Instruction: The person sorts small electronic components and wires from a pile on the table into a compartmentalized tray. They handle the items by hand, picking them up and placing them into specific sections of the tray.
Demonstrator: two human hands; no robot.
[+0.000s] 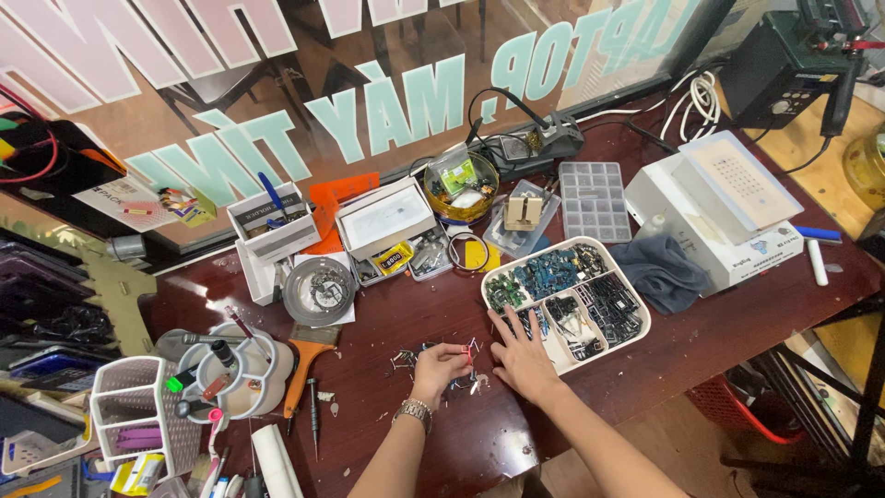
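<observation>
My left hand (439,365), with a metal watch on its wrist, rests on the dark red table (396,314) with its fingers curled over a scatter of small electronic parts (433,355); whether it pinches one I cannot tell. Flat on the table beside it lies my right hand (522,356), fingers spread, its fingertips touching the near left corner of a white divided tray (636,304) that holds several piles of small dark and green components.
A grey cloth (659,269) and a white machine (714,207) sit right of the tray. Behind are a clear compartment box (593,198), a yellow bowl (461,184), small boxes (385,217), a round tin (319,289). At left stand a tool holder (230,369), a brush (304,364) and a white basket (138,406).
</observation>
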